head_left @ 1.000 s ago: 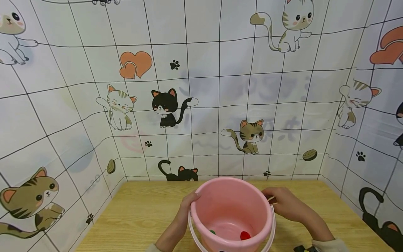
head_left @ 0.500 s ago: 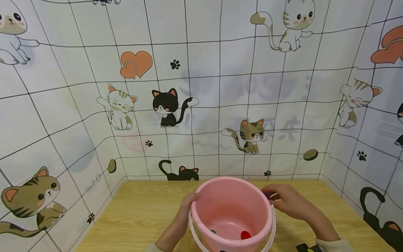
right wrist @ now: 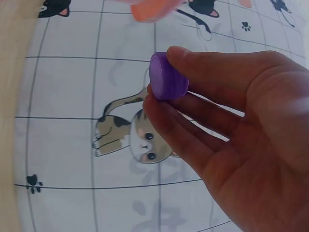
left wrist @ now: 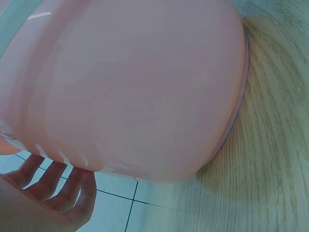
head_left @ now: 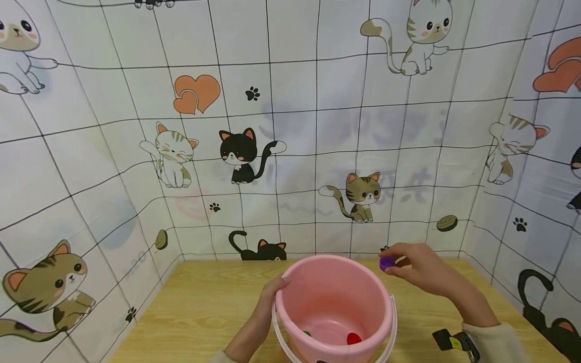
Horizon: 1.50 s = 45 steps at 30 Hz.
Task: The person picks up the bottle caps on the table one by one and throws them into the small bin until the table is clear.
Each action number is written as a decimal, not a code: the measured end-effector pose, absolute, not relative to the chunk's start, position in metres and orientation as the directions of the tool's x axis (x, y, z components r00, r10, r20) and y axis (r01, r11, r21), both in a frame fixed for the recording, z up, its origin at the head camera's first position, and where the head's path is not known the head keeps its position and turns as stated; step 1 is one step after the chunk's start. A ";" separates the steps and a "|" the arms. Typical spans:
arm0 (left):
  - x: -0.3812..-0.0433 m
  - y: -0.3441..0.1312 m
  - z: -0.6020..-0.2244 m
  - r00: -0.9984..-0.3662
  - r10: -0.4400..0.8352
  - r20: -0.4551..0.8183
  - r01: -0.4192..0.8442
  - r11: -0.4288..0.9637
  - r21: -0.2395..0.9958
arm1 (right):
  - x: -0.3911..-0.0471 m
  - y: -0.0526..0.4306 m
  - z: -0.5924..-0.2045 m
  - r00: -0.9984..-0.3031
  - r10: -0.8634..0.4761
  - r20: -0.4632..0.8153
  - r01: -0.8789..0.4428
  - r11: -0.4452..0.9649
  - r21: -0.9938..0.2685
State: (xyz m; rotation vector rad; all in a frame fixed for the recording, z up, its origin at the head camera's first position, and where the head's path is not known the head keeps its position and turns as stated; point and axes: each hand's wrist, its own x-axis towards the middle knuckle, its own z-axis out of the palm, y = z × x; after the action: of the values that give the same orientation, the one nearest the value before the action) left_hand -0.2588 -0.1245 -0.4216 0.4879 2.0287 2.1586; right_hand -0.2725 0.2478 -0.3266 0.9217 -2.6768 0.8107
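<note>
A pink bucket [head_left: 333, 297] stands upright on the wooden table, its mouth tilted into the head view. My left hand [head_left: 263, 315] grips the left of its rim, thumb at the edge; in the left wrist view the fingers [left wrist: 82, 193] lie against the outer wall. My right hand [head_left: 422, 267] is raised beyond the bucket's right rim. Between thumb and fingertips it pinches a small, short, round purple cap [right wrist: 166, 77]. On the bucket floor lie a red piece [head_left: 353, 339] and, partly hidden by the near rim, a green piece [head_left: 307, 334].
The bucket's white handle [head_left: 394, 322] hangs down over its near side. Wood-grain tabletop [head_left: 204, 302] extends to both sides. White sheeting [head_left: 295, 126] printed with cats and grid lines encloses the back, left and right. A dark strapped device [head_left: 456, 343] is on the right wrist.
My right hand has come up and away from behind the bucket's right rim, bringing the purple cap into sight. The left hand and bucket have stayed in place.
</note>
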 end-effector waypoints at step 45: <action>-0.260 -0.126 -0.425 -0.933 0.342 0.112 0.085 -0.093 0.992 | -0.306 0.127 -0.258 -0.557 -0.824 0.103 -0.820 0.525 -0.229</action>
State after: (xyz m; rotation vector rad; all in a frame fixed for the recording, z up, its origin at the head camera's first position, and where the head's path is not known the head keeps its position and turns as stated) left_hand -0.2600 -0.1259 -0.4248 0.4752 1.9857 2.1477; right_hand -0.3056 0.1271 -0.2579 1.4868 -2.7592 0.3984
